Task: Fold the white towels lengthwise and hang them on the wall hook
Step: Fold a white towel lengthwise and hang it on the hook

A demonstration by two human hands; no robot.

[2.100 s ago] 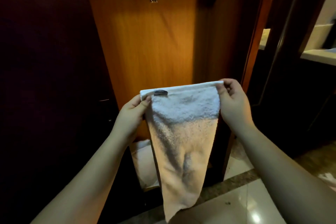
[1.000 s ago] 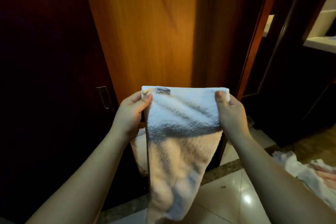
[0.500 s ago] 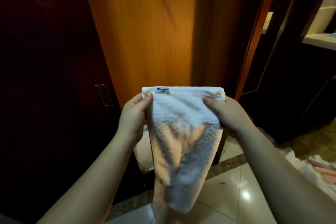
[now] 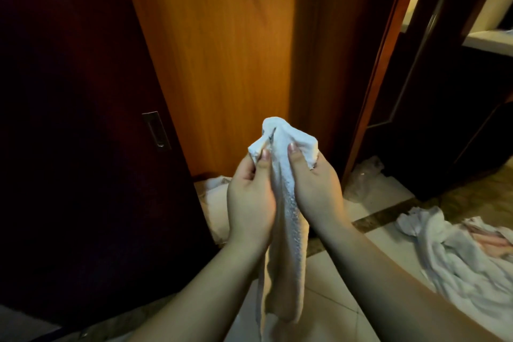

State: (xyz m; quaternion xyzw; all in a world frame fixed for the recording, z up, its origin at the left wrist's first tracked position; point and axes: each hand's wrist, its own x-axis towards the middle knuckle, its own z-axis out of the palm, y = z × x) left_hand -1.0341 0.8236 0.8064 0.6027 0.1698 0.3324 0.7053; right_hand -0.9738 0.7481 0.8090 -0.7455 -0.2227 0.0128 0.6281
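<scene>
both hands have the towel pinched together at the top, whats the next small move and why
Probably lift the folded white terry towel upward toward the hook. The left hand and right hand pinch its top edges together, so the lengthwise fold looks made, and no hook is in view.

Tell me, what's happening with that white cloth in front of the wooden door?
A person is holding a white terry towel upright with both hands. The left hand and the right hand pinch its top edge close together, so the cloth is gathered into a narrow strip hanging down between the forearms. No wall hook is in view. More crumpled white towels lie on the tiled floor to the right.
</scene>
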